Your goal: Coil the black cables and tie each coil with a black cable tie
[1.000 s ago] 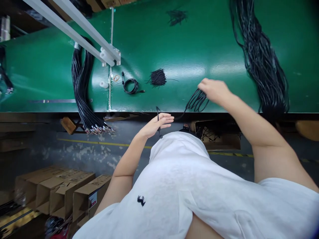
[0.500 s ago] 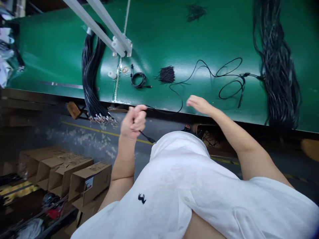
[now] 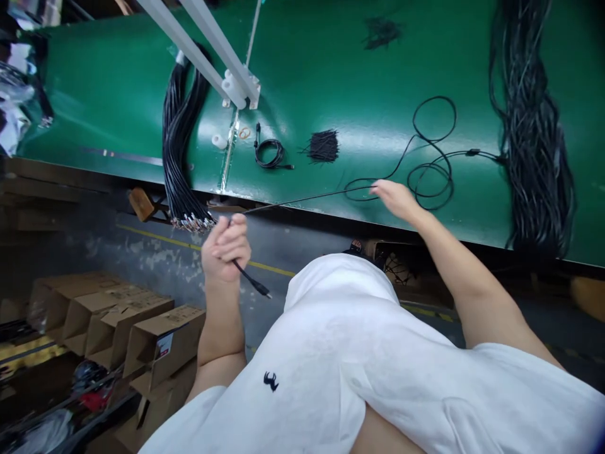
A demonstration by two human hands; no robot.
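Cable [image 3: 307,198] now taut between hands [image 3: 225,247]

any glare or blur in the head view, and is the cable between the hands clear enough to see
In the head view, pale glare sits on the green table; in the head view, the loose strands at the top look soft; in the head view, the cable between the left hand and right hand is thin but traceable.

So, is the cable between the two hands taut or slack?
Taut there: the cable runs nearly straight from left hand to right hand.
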